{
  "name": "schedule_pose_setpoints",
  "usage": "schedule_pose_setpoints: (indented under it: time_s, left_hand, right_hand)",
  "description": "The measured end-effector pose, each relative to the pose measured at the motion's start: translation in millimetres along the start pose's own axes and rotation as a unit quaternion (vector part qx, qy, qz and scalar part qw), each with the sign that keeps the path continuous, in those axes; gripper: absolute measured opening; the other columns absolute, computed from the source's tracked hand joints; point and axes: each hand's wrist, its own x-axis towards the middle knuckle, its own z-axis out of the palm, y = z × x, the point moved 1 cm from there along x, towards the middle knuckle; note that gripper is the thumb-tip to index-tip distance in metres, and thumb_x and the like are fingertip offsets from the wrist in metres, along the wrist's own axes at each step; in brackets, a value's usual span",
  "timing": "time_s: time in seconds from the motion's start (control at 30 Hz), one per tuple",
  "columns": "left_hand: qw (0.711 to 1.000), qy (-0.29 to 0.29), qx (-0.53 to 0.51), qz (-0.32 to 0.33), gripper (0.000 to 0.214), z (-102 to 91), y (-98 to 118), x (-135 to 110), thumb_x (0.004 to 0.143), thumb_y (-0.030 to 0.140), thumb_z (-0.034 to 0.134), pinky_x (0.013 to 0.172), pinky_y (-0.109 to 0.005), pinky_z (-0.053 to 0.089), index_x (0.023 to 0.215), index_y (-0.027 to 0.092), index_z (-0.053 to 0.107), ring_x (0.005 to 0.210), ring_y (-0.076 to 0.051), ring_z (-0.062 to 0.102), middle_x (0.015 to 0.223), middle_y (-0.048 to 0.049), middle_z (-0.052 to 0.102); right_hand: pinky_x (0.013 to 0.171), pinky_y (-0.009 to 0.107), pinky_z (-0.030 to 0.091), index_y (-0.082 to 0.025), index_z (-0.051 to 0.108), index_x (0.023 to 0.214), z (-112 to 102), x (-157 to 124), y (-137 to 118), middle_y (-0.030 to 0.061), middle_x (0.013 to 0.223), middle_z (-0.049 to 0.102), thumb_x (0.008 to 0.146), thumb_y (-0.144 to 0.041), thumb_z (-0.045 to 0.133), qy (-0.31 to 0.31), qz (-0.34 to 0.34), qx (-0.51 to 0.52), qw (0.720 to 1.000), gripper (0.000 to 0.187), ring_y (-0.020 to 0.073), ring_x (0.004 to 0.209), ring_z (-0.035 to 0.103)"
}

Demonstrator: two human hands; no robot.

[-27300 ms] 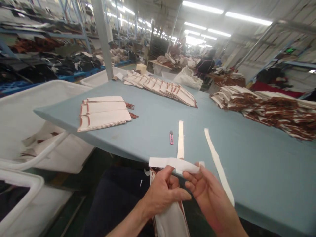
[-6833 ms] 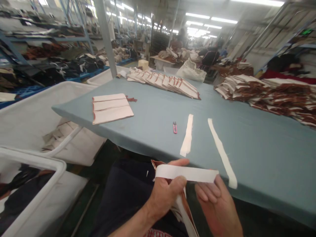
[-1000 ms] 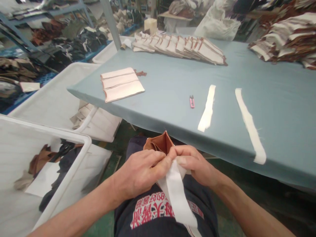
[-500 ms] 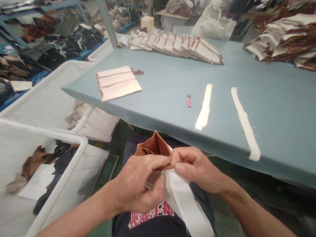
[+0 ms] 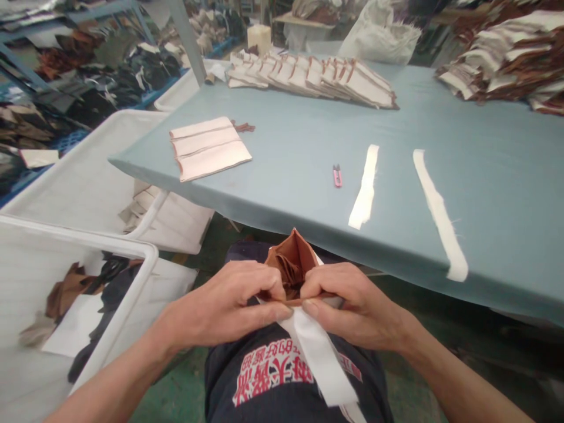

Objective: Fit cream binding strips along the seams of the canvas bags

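Observation:
Over my lap, below the table's front edge, both hands pinch the mouth of a brown pouch (image 5: 292,265) and hold it spread apart. My left hand (image 5: 229,305) grips its left side, my right hand (image 5: 350,305) its right side. A white fabric strip (image 5: 321,359) hangs down from between my fingers over my dark printed shirt. Both hands are closed on the pouch's rim.
On the blue-grey table (image 5: 291,147) lie pink thread snips (image 5: 337,175), two white strips (image 5: 365,188) (image 5: 439,211), a small stack of cream pieces (image 5: 209,147) and long rows of finished pieces (image 5: 312,76). White bins (image 5: 88,176) stand at the left.
The pouch mouth has been pulled wider and now faces up between my hands. My left hand moved up beside the right. The white strip hangs lower and straighter.

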Motion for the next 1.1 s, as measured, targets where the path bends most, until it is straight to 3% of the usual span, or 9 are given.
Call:
schedule_pose_setpoints:
  time_s: [0.1,0.23,0.47,0.6,0.7,0.77,0.83,0.93,1.1]
  left_hand:
    - [0.998,-0.02,-0.047,-0.027,0.03,-2.2,-0.8,5.8,0.097,0.044,0.063,0.063,-0.023,0.037,0.082,0.018,0.061,0.066,-0.011,0.052,0.075,0.004,0.06]
    - [0.998,0.031,-0.037,-0.029,0.043,7.9,11.5,17.6,0.109,0.034,0.033,0.063,-0.026,0.033,0.069,0.019,0.044,0.063,-0.012,0.042,0.067,0.0037,0.048]
    - [0.992,0.118,-0.037,-0.039,0.04,34.8,22.5,25.4,0.108,0.026,0.041,0.059,-0.026,0.027,0.069,0.02,0.035,0.057,-0.009,0.036,0.063,0.0067,0.037]
    - [0.982,0.137,-0.132,-0.016,0.041,43.2,15.5,26.2,0.107,0.029,0.041,0.055,-0.026,0.026,0.067,0.021,0.03,0.054,-0.009,0.031,0.062,0.0067,0.031]
    - [0.978,0.152,-0.141,0.02,0.041,45.1,11.9,24.6,0.106,0.03,0.042,0.056,-0.026,0.027,0.068,0.02,0.033,0.055,-0.009,0.032,0.062,0.0063,0.032]
    - [0.976,0.158,-0.145,0.027,0.043,45.6,10.1,23.8,0.108,0.034,0.041,0.056,-0.026,0.027,0.068,0.02,0.034,0.055,-0.009,0.033,0.062,0.0061,0.033]
    - [0.973,0.166,-0.161,0.02,0.047,47.0,7.0,24.0,0.109,0.04,0.039,0.055,-0.025,0.027,0.067,0.02,0.034,0.055,-0.009,0.033,0.062,0.006,0.034]
    - [0.964,0.167,-0.208,-0.005,0.052,51.6,-0.5,25.8,0.108,0.05,0.039,0.053,-0.024,0.027,0.065,0.02,0.034,0.054,-0.009,0.032,0.06,0.0061,0.034]
    - [0.959,0.108,-0.261,-0.019,0.053,51.5,-0.8,26.1,0.104,0.054,0.046,0.05,-0.023,0.025,0.065,0.02,0.037,0.053,-0.008,0.03,0.06,0.0066,0.033]
  right_hand:
    - [0.058,0.023,0.038,-0.02,0.058,0.072,1.4,1.4,2.6,-0.0035,0.065,0.059,0.091,-0.014,0.056,0.0,-0.025,-0.028,0.999,0.02,0.0091,0.057,0.05]
    - [0.059,0.025,0.038,-0.02,0.057,0.074,-2.9,2.1,1.5,-0.0029,0.065,0.06,0.093,-0.016,0.057,0.022,-0.046,-0.063,0.997,0.02,0.0107,0.058,0.05]
    - [0.057,0.025,0.034,-0.02,0.054,0.073,-10.4,-6.0,-1.3,-0.004,0.064,0.055,0.09,-0.015,0.058,0.041,-0.036,-0.087,0.995,0.018,0.0098,0.056,0.046]
    - [0.056,0.025,0.033,-0.02,0.052,0.074,-17.0,-5.8,-3.5,-0.0049,0.065,0.05,0.094,-0.023,0.053,0.001,0.051,0.024,0.998,0.021,0.0099,0.058,0.042]
    - [0.054,0.024,0.033,-0.02,0.049,0.072,-21.0,-1.5,-0.9,-0.0031,0.067,0.046,0.105,-0.037,0.036,-0.085,0.125,0.166,0.974,0.04,0.0113,0.061,0.041]
    - [0.051,0.024,0.028,-0.022,0.039,0.066,-22.1,0.7,1.3,-0.0049,0.064,0.036,0.106,-0.046,0.039,-0.108,0.137,0.201,0.964,0.047,0.0105,0.058,0.033]
    - [0.051,0.025,0.025,-0.022,0.034,0.065,-22.4,0.6,1.9,-0.0065,0.062,0.031,0.105,-0.044,0.047,-0.099,0.114,0.155,0.976,0.047,0.0095,0.056,0.029]
    - [0.061,0.026,0.033,-0.02,0.047,0.071,-22.9,-5.5,-1.4,-0.0034,0.068,0.049,0.107,-0.026,0.042,-0.08,0.051,-0.005,0.995,0.036,0.0107,0.062,0.043]
    - [0.074,0.029,0.042,-0.018,0.062,0.095,-25.1,-24.9,-6.1,0.005,0.088,0.067,0.108,-0.02,0.037,-0.105,-0.002,-0.124,0.987,0.028,0.0163,0.079,0.059]
